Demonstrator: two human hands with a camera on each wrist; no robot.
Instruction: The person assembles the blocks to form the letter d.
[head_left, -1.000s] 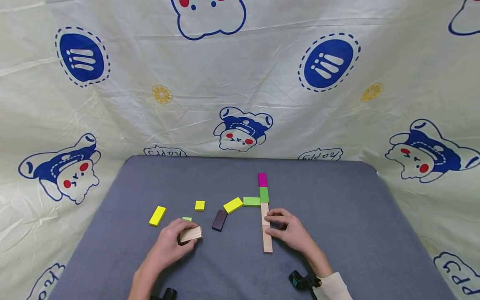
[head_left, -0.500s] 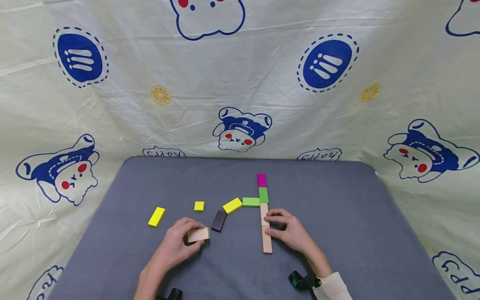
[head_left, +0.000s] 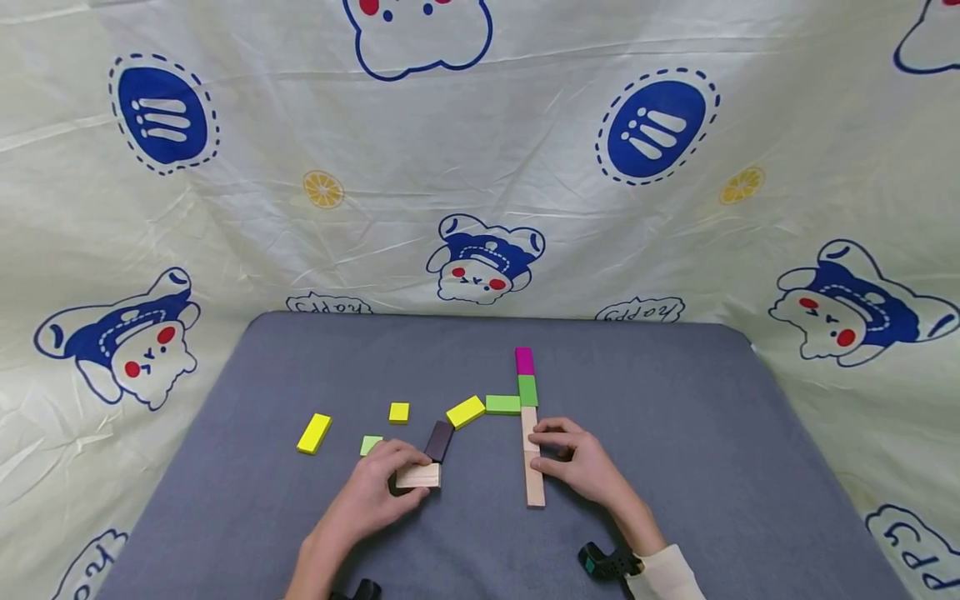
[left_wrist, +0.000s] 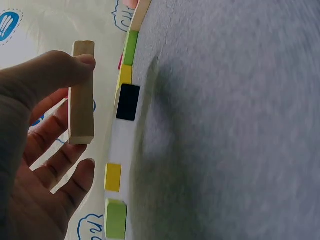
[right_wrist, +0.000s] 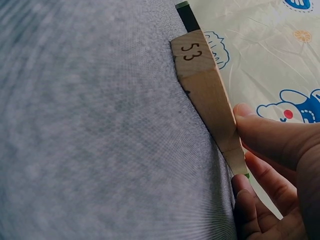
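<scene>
In the head view my left hand (head_left: 369, 493) pinches a plain wooden block (head_left: 420, 477) between thumb and fingers. That block lies crosswise at the near end of a dark block (head_left: 440, 442), overlapping its edge there. The left wrist view has the thumb across the near face of the held block (left_wrist: 81, 107). My right hand (head_left: 581, 460) touches two wooden blocks laid end to end, index finger at the far block (head_left: 528, 421) and thumb at the near block (head_left: 535, 490). The near one bears the number 53 on its end (right_wrist: 190, 51) in the right wrist view.
Beyond the wooden pair lie a green block (head_left: 528, 390) and a magenta block (head_left: 524, 361). Another green block (head_left: 502, 405) and a yellow block (head_left: 466, 412) lead toward the dark one. Loose to the left are a yellow block (head_left: 314, 434), yellow square (head_left: 399, 412) and light-green square (head_left: 371, 445).
My left hand has carried its wooden block rightward to the dark block's near end, uncovering the light-green square. My right hand has stayed at the wooden pair.
</scene>
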